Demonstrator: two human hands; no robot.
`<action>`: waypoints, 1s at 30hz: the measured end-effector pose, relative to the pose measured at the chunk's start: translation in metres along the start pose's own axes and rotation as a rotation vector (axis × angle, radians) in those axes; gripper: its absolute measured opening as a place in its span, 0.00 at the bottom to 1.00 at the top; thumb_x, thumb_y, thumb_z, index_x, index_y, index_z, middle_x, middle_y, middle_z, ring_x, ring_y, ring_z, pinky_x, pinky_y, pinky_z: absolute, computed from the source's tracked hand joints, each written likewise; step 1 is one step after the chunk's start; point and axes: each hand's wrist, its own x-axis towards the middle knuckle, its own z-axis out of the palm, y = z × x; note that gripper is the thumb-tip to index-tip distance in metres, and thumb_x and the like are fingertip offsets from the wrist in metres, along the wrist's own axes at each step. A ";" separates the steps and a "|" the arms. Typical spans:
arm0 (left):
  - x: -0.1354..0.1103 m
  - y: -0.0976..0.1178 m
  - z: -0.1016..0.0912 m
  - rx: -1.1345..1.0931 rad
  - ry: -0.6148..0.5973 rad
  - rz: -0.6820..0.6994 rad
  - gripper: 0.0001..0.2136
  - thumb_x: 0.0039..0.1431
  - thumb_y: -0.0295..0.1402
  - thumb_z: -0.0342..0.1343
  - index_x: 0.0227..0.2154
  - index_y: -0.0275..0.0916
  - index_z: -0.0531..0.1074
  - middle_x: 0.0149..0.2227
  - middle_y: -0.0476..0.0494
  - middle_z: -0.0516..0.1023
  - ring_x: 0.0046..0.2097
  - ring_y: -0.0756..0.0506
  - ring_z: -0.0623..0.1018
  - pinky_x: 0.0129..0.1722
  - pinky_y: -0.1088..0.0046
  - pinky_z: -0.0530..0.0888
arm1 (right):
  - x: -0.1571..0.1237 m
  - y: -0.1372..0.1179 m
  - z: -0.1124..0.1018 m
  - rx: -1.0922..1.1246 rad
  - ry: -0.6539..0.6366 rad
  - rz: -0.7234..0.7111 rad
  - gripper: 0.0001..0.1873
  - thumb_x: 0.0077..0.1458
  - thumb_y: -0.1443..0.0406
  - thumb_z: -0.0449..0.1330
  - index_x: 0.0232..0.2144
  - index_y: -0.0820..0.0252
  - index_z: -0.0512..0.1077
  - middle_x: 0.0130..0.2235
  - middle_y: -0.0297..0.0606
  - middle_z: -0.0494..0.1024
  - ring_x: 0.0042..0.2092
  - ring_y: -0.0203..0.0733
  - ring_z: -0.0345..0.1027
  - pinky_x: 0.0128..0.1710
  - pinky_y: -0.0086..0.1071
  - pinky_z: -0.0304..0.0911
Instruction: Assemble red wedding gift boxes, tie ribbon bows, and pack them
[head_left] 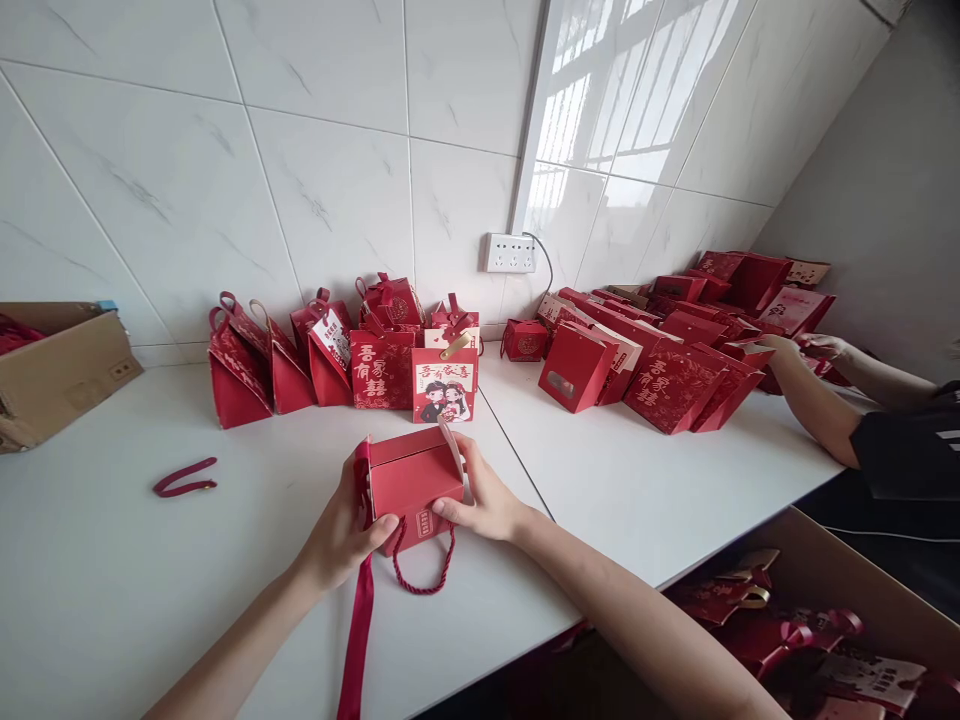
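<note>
Between my two hands is a red gift box, held just above or on the white tabletop; which of the two I cannot tell. My left hand grips its left side, thumb on the near edge. Around the right side wraps my right hand, its thumb on the near edge too, beside a raised pale flap. A twisted red cord handle droops from the box's near face. Down the left side a long dark red ribbon hangs past my left hand.
Several finished-looking red gift boxes stand by the wall. A loose ribbon strip lies left, near a cardboard box. Many red boxes crowd the right, where another person's hands work. Below, a carton holds more boxes.
</note>
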 end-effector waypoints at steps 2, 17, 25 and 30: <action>0.000 0.002 0.001 -0.011 -0.001 -0.001 0.46 0.52 0.52 0.55 0.65 0.39 0.38 0.56 0.32 0.67 0.56 0.32 0.69 0.51 0.54 0.71 | 0.000 0.000 0.000 -0.005 0.002 0.007 0.44 0.52 0.45 0.58 0.60 0.60 0.45 0.60 0.55 0.56 0.60 0.51 0.55 0.57 0.49 0.57; 0.000 -0.002 -0.002 0.009 -0.026 0.030 0.44 0.54 0.49 0.55 0.65 0.40 0.36 0.57 0.33 0.66 0.58 0.32 0.67 0.53 0.54 0.69 | 0.000 0.001 0.001 -0.004 0.004 0.015 0.42 0.52 0.47 0.59 0.60 0.60 0.46 0.60 0.55 0.56 0.60 0.53 0.55 0.57 0.49 0.57; -0.003 -0.003 0.004 -0.058 -0.016 0.059 0.44 0.52 0.48 0.57 0.65 0.40 0.39 0.56 0.32 0.68 0.55 0.31 0.70 0.52 0.51 0.70 | -0.006 0.004 -0.002 0.047 -0.018 -0.011 0.42 0.53 0.43 0.55 0.60 0.58 0.45 0.61 0.54 0.55 0.62 0.52 0.52 0.58 0.48 0.55; -0.005 -0.002 0.008 -0.149 -0.056 0.017 0.45 0.51 0.47 0.58 0.65 0.42 0.37 0.56 0.32 0.67 0.54 0.31 0.72 0.51 0.50 0.71 | -0.010 0.004 -0.003 0.066 -0.012 0.028 0.42 0.53 0.40 0.51 0.60 0.54 0.47 0.61 0.52 0.55 0.63 0.56 0.51 0.57 0.51 0.56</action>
